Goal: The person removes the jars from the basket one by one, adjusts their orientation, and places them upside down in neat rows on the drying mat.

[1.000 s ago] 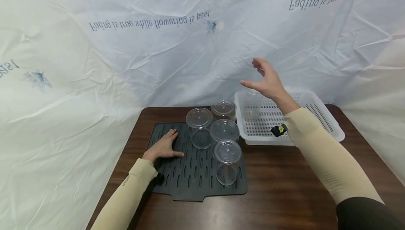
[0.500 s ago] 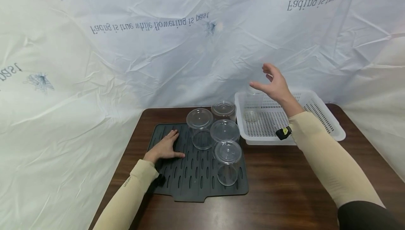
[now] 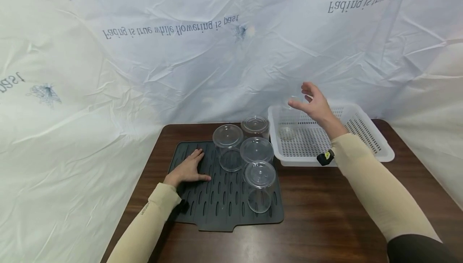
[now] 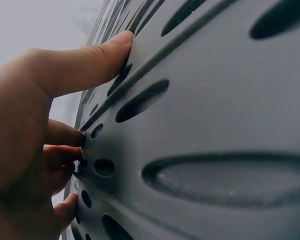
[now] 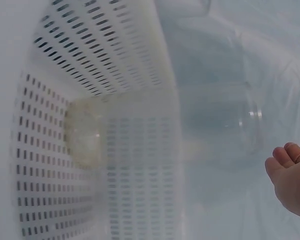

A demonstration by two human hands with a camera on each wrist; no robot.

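Observation:
My left hand (image 3: 188,169) rests on the dark grey ridged mat (image 3: 213,214), thumb and fingers spread. In the left wrist view its thumb (image 4: 107,55) and fingertips touch the slotted surface. A tall clear jar (image 5: 215,120) stands inside the white basket (image 3: 376,142), at its left back corner. Near the jar's top, my right hand (image 3: 317,104) is raised with its fingers loosely bent. The right wrist view shows that hand (image 5: 295,177) with a gap to the jar and nothing in its grasp.
On the mat's right side stand clear jars: one at the back (image 3: 228,146), one in the middle (image 3: 257,148) and one in front (image 3: 259,186). Another jar (image 3: 255,125) is behind them, beside the basket. A white printed sheet (image 3: 202,66) hangs behind the brown table (image 3: 307,214).
My right hand has moved right and then down over the basket, staying next to the jar's top. My left hand has stayed on the mat.

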